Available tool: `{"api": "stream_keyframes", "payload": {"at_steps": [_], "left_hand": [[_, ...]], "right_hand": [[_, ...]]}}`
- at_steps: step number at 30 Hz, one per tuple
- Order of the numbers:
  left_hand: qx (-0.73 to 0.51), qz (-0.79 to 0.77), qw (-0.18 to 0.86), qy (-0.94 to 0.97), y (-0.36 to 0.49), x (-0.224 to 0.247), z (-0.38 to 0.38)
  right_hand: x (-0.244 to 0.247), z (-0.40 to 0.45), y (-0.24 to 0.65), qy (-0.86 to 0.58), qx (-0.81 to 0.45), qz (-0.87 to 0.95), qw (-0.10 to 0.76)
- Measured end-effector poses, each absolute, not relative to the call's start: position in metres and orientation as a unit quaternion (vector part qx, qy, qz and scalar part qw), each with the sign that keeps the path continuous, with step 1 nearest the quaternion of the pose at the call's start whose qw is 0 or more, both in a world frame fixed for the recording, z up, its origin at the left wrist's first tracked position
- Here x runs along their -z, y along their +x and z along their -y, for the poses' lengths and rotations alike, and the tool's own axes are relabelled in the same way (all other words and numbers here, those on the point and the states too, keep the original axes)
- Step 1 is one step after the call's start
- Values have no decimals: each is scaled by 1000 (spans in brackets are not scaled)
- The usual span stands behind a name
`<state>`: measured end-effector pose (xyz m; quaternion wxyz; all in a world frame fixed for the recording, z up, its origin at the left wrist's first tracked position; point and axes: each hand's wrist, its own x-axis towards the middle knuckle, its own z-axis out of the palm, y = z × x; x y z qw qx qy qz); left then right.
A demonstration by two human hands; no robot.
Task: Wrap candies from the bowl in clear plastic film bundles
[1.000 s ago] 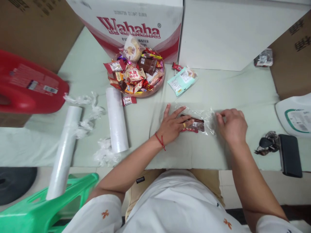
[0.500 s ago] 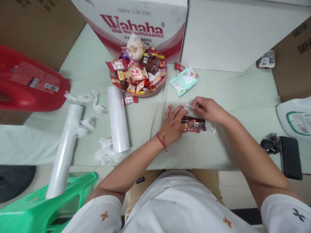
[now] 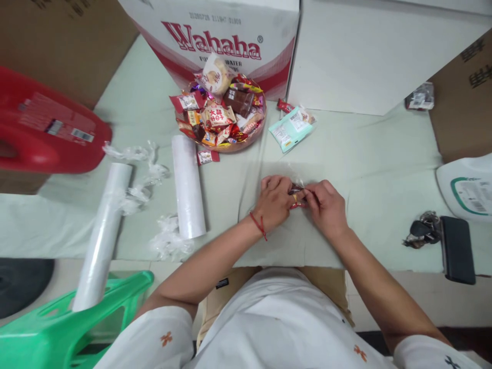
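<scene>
On the pale green cloth, a small bundle of dark brown and red wrapped snacks (image 3: 298, 197) in clear plastic lies between my hands, mostly covered by them. My left hand (image 3: 274, 201), with a ring and a red string bracelet, is curled over the bundle's left side and holds it. The fingertips of my right hand (image 3: 326, 205) pinch together at its right side, on the clear plastic. Some see-through film (image 3: 294, 171) sticks up just beyond the fingers.
A bowl of wrapped sweets (image 3: 246, 146) stands before a Wahaha box (image 3: 230, 25). Nearby lie a mint-green packet (image 3: 292, 130), plastic bag rolls (image 3: 189, 189), crumpled bags (image 3: 171, 238), a red jug (image 3: 49, 123), keys (image 3: 423, 229) and a phone (image 3: 457, 249).
My right hand has moved nearer my body and turned, now pinching at the bundle's right side. My left hand's fingers have curled in. The brown packet is more hidden.
</scene>
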<state>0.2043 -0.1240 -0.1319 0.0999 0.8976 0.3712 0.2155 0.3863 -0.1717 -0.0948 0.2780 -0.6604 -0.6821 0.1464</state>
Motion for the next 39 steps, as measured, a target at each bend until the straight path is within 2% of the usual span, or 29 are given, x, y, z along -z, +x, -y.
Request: {"api": "stream_keyframes", "payload": {"at_steps": [3,8,12,19,23,27,33,39], "left_hand": [[-242,-348,169,890,198,134,119],[-354,-353,313,808,179,132,107],[-391,-391,304,776,179,129,102],[-368,-318,374,790,190,131,97],[-366,-314,360,799,179,131,95],[-326,-292,292,850,165,132,94],[-211,-244,193,927,153,129,102],[-200,-243,161,935,144,126,118]], "right_hand": [[112,185,381,-639,-114,693,312],[124,185,383,-614,-66,728,299],[126,184,384,-610,-71,730,299],[125,185,387,-599,-95,728,319],[120,187,394,-592,-152,715,340],[116,189,404,-549,-177,743,339],[115,197,418,-532,-120,790,280],[122,213,444,-532,-85,812,222]]}}
